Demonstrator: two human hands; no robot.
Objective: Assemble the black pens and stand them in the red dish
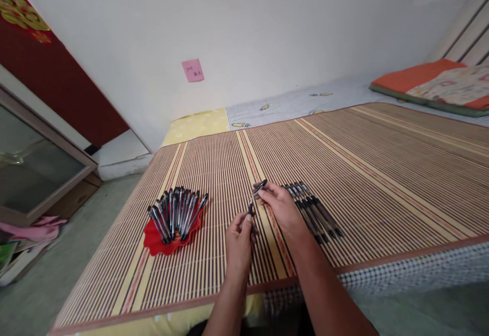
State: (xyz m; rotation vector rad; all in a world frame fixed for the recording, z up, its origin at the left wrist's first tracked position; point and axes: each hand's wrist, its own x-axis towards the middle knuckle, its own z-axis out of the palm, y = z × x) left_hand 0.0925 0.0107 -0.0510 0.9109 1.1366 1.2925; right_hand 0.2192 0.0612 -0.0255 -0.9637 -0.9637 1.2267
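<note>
My left hand [240,234] is closed around the barrel of a pen [250,207], its bare tip pointing up. Just above that tip, my right hand [278,203] pinches a dark pen cap [260,187], held apart from the pen. To the left, several capped black pens [175,211] lie fanned out on a red wavy-edged dish [155,241]. Beside my right forearm, several more pens [315,211] lie side by side in a slanted row, partly hidden by my right hand and arm.
A striped bamboo mat [214,173] covers the bed under everything. An orange-edged folded quilt [428,78] lies at the far right. A pink note [193,70] is stuck to the white wall. At the left stands a glass-panelled cabinet door [34,162].
</note>
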